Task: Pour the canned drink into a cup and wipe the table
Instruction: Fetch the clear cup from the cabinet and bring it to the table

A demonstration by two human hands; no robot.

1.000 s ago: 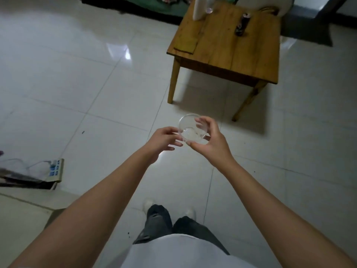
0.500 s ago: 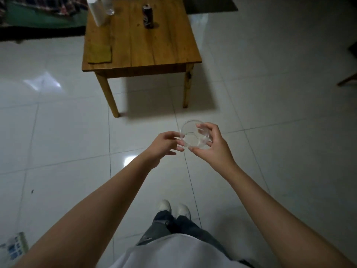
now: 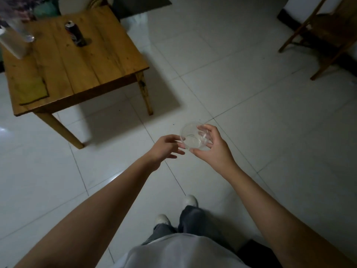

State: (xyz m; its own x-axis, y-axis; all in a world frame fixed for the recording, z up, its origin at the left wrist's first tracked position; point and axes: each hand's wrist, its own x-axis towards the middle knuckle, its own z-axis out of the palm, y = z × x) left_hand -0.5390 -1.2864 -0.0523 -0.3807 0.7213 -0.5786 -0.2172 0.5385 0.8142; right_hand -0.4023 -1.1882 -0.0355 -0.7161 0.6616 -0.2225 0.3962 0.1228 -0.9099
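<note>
A person is standing on a pale tiled floor (image 3: pixel 251 93), both bare forearms reaching forward, well apart from a low square wooden worktop (image 3: pixel 100 60) at the upper left. The right hand (image 3: pixel 213 149) is holding a clear, round, shallow plastic cup (image 3: pixel 194 137) out in the air in front of the body; its grip is wrapping the cup, fingers curling over the far rim and wall and the thumb lying under the near edge. The cup is showing its open mouth to the camera, and whether it is holding anything I cannot tell. The left hand (image 3: pixel 164 147) is hovering just beside the cup, its grip loose and holding nothing, fingers stretching toward the cup's near wall with the tips at or almost at the plastic; I cannot tell whether they are touching.

On the worktop, a dark drink can with a silver top (image 3: pixel 75 36) is standing near the far middle. A flat yellow-green cloth (image 3: pixel 31 89) is lying at the near left corner. A blurred white upright object (image 3: pixel 11 43) and a clear glass-like vessel (image 3: pixel 23 29) are sitting at the far left edge.

A wooden chair frame (image 3: pixel 324 33) is standing at the upper right. Below, white shoes and grey trouser legs are showing under a white shirt.
</note>
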